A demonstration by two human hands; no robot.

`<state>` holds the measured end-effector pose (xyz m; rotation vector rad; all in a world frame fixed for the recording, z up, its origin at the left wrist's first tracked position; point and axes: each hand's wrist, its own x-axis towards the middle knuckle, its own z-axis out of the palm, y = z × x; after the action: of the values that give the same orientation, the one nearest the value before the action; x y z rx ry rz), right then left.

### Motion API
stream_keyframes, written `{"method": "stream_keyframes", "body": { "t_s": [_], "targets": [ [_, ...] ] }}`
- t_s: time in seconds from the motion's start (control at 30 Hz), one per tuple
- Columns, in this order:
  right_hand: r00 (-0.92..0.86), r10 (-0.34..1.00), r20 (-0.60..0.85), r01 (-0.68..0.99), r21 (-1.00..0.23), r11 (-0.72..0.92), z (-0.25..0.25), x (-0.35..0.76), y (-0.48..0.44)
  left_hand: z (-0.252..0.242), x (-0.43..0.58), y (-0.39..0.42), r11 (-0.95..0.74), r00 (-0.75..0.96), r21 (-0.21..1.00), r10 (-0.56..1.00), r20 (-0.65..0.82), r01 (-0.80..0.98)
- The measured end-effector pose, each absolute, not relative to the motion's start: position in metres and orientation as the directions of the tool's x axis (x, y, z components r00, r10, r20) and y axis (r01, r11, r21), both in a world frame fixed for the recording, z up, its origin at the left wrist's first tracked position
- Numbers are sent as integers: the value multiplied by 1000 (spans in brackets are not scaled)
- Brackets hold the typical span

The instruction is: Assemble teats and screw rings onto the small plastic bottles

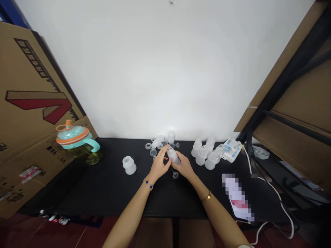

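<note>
Your left hand (159,166) and right hand (183,165) hold 1 bottle (172,155) (clear-topped) over the bench (103,189); from it, an open jar (129,166) stands at 9 o'clock, capped bottles (201,158) at 3.

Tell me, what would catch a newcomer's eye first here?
Probably the bright teal-and-orange jug at the left of the black table, beside a big cardboard box. Next, at the middle, the left hand and right hand together hold a whitish bottle. Right of them stands a cluster of similar bottles.
</note>
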<state>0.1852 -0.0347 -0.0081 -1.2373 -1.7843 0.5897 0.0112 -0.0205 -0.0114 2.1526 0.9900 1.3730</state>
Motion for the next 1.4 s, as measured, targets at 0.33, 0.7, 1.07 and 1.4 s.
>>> {"method": "stream_keyframes", "body": {
  "t_s": [0.33, 0.7, 1.07, 1.4],
  "targets": [
    [-130, 905, 406, 488, -769, 414, -13, 186, -33, -16, 13, -19, -671, 269, 661, 741, 616, 334],
    [-84, 863, 499, 548, -700, 458, -18, 189, -31, -15, 17, -22, -686, 351, 655, 727, 591, 317],
    [-95, 777, 622, 604, -584, 542, -15, 192, -32, -17, 21, -24, -677, 378, 647, 735, 563, 352],
    [33, 791, 611, 594, -648, 476, -20, 206, -21, -22, 24, -27, -677, 437, 588, 735, 518, 442]
  ]
}}
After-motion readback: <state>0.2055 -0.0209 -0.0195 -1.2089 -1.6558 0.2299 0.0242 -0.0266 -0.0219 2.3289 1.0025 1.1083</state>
